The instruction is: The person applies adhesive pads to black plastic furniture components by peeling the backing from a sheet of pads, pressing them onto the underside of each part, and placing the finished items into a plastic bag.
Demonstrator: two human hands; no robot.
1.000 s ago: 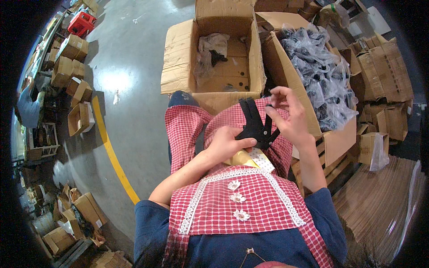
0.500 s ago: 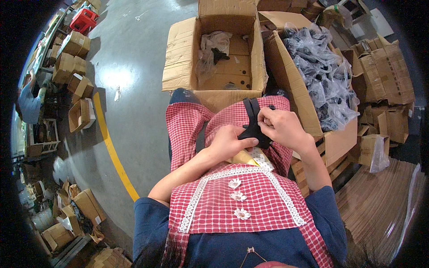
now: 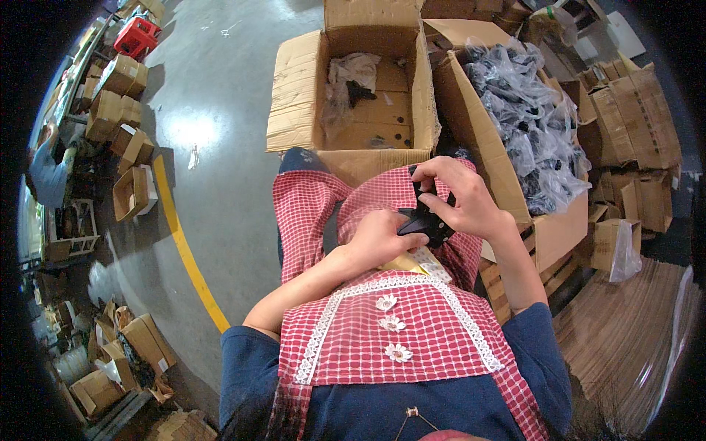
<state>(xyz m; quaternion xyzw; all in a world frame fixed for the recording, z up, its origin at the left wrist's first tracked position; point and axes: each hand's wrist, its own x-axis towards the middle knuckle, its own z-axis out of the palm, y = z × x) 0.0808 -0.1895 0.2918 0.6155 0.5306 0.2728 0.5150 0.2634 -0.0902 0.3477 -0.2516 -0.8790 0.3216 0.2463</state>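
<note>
The black, flexible, strap-like piece [image 3: 422, 223], in the left hand [image 3: 376, 237]'s pinching grip above the red-checked apron [image 3: 434, 331], could twist free if the right hand [image 3: 462, 197], its hold impossible to tell, tugs unevenly.

I see the head camera perched on the head of the person [image 3: 346, 408], the left one of a side-by-side pair; it faces steeply downward, over the checked apron [image 3: 390, 331], so the left hand [image 3: 371, 239] and right hand [image 3: 463, 195] lie near, around the middle; farther out, it takes in the open carton [image 3: 298, 95] and a wide stretch of floor [image 3: 228, 147]; its fisheye lens draws the yellow line [image 3: 187, 250] as a curve, and blackness rounds the corners.
</note>
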